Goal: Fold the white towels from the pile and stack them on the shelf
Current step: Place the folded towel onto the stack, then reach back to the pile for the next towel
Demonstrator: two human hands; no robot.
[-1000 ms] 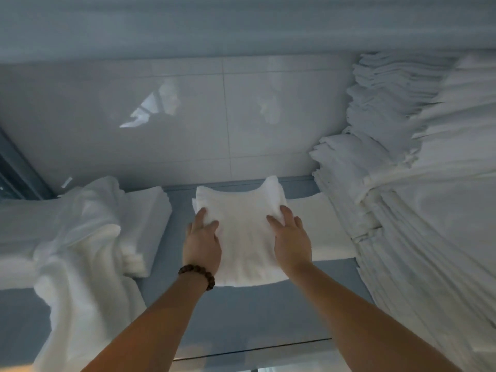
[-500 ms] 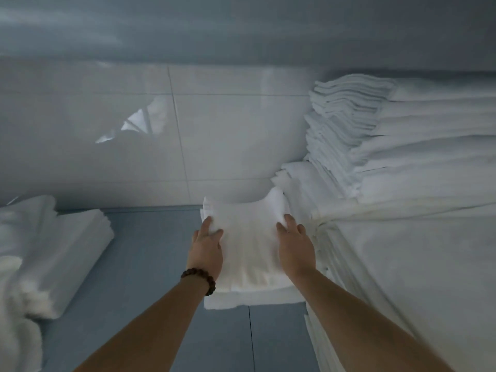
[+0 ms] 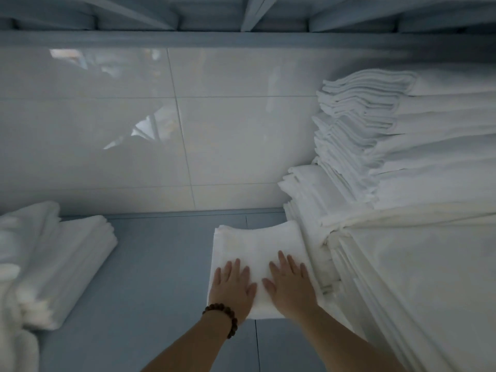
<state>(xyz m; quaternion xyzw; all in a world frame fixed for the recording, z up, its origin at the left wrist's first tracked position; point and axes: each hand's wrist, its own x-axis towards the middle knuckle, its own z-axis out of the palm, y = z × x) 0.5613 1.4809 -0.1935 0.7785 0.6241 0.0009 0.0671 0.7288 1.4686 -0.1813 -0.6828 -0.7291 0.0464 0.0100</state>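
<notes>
Head view suggests the job is well along: a tall stack of folded linen (image 3: 389, 162) fills the right of the blue shelf (image 3: 161, 277). A lower stack (image 3: 75, 264) lies at the left with looser cloth (image 3: 16, 237) beside it that likely needs folding, and one folded towel (image 3: 257, 245) lies just beside the foot of the tall stack. The left hand (image 3: 233, 287) and the right hand (image 3: 291, 284) both lie flat on the near half of that towel, fingers straight and spread, pressing down and grasping nothing, thumbs nearly meeting at its middle.
</notes>
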